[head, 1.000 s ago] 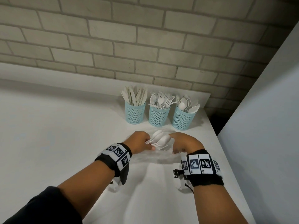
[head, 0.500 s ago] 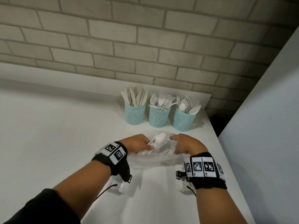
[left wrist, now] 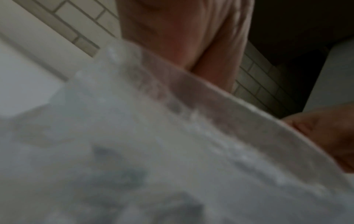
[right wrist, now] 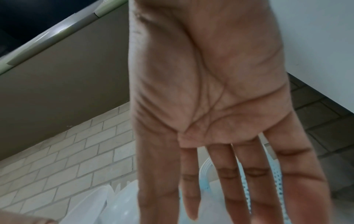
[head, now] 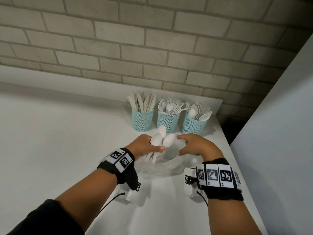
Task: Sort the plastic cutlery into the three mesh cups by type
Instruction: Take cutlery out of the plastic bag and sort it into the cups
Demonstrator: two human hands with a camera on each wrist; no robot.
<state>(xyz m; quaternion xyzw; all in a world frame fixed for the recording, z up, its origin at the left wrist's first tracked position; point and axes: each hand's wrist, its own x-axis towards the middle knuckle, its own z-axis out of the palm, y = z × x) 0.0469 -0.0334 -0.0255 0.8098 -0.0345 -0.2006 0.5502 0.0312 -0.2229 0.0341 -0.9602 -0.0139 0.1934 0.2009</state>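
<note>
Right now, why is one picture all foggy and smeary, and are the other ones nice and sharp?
Left wrist view: the clear plastic bag sits right against the lens, so it is out of focus and milky. Right wrist view: the right hand is sharp at the palm but soft at the fingertips. Head view: fairly sharp on the spoons and mesh cups, dim, with bent edges.

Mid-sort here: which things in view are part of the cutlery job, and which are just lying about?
Job:
- spoons gripped in left hand
- clear bag, right hand on it
- knife cup
- fork cup
- spoon cup

Just there:
- counter
- brick wall
- white panel
</note>
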